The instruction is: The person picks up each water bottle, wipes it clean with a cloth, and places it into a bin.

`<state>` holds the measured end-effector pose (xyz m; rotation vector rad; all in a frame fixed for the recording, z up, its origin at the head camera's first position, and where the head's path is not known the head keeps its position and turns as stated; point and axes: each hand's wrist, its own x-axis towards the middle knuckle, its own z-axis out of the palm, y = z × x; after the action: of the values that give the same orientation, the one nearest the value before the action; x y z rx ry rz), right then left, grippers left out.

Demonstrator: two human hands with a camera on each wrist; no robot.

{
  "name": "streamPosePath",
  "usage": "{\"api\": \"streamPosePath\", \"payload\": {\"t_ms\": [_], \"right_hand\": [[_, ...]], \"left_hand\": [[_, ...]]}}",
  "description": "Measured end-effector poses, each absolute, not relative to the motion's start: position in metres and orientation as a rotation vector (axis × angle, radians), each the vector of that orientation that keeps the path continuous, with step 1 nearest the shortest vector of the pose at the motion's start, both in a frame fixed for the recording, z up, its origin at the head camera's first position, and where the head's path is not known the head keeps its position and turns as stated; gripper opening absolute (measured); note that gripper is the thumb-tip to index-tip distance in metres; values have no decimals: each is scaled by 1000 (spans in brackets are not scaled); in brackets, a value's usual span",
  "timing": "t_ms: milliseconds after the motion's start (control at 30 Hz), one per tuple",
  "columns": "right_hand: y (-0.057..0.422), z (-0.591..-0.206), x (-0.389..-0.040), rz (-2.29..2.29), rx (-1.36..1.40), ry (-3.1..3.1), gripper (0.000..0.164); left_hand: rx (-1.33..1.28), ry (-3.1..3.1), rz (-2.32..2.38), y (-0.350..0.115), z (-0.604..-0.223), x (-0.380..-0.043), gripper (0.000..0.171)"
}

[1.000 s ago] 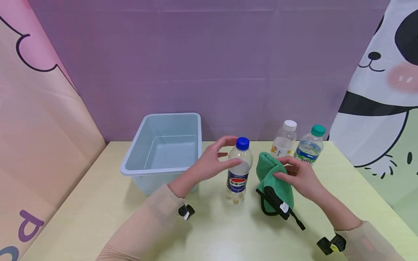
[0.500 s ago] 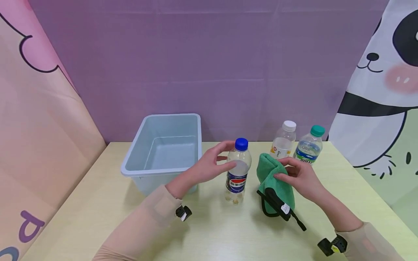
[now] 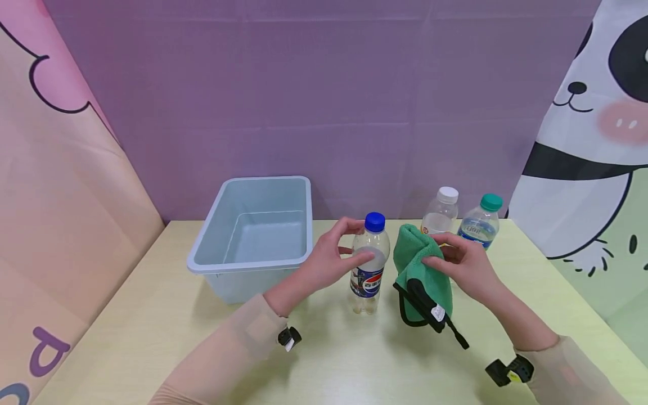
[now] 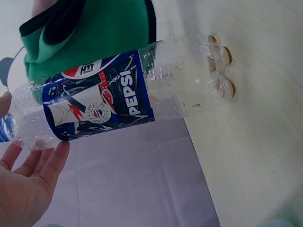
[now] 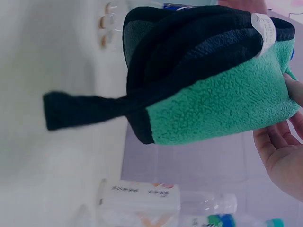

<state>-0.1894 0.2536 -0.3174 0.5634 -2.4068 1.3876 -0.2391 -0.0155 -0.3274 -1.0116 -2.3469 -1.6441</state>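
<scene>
A clear Pepsi bottle (image 3: 367, 282) with a blue cap stands roughly upright near the table's middle. My left hand (image 3: 329, 260) holds it around the shoulder, thumb in front and fingers behind. The left wrist view shows those fingertips (image 4: 57, 163) against the plastic below the cap. To its right, my right hand (image 3: 468, 269) pinches a folded green towel (image 3: 417, 259) by its upper part. Black trim and a dangling black strap (image 5: 90, 109) hang on the towel's lower side. Whether the towel's bottom edge touches the table is hard to tell.
A light blue plastic basin (image 3: 253, 264) stands left of the bottle. Behind the towel are a white-capped bottle (image 3: 440, 216) and a green-capped bottle (image 3: 481, 225), both partly hidden. A purple backdrop (image 3: 324, 112) hangs beyond the table's far edge.
The Pepsi bottle has turned in my left hand, its label logo shifting right. My right hand and the towel have risen slightly and moved a little left.
</scene>
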Motion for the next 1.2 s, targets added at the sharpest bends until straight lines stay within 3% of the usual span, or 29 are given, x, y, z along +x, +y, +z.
{"api": "streamPosePath", "payload": {"t_ms": [300,800,1200], "right_hand": [[232,-300,-198,1397,546,-2365,36],[213,-311,-208,1442,615,-2420,40],[216,-360,-219,1540,705,-2600,31]], "left_hand": [[-1033,-2302,-1671,-17,-329,-240,47],[-1068,-2258,-1735,-16,-326,-238,41],[-1021,-2326,-1747,-15,-327,-238,44]]}}
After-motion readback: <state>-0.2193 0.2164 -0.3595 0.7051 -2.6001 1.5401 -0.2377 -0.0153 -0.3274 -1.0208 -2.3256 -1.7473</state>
